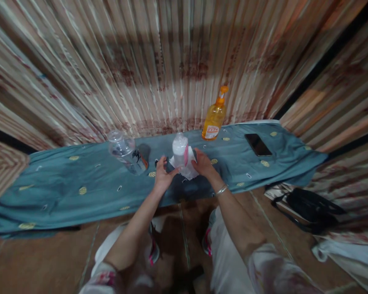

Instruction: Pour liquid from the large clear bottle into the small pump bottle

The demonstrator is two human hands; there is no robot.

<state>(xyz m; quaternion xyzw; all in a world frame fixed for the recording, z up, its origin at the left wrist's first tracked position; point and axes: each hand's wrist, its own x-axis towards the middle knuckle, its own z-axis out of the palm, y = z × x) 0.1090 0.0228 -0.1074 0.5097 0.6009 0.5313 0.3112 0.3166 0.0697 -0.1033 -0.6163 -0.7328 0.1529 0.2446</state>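
Observation:
A small clear bottle (179, 148), foamy white at the top, stands at the middle of the cloth-covered surface. Around its lower right lies a crumpled white tissue (190, 169), and a pink strip shows along the bottle's side. My right hand (204, 164), with a bangle at the wrist, grips the tissue's right edge beside the bottle. On the other side my left hand (164, 176) has its fingers apart, its thumb reaching toward the bottle's base. Whether that thumb touches the bottle or tissue I cannot tell.
A large clear plastic bottle (127, 153) stands to the left. An orange pump bottle (214, 119) is behind on the right, and a dark phone (258, 145) lies farther right. A patterned curtain (184, 65) hangs behind. A black bag (309, 206) sits low on the right.

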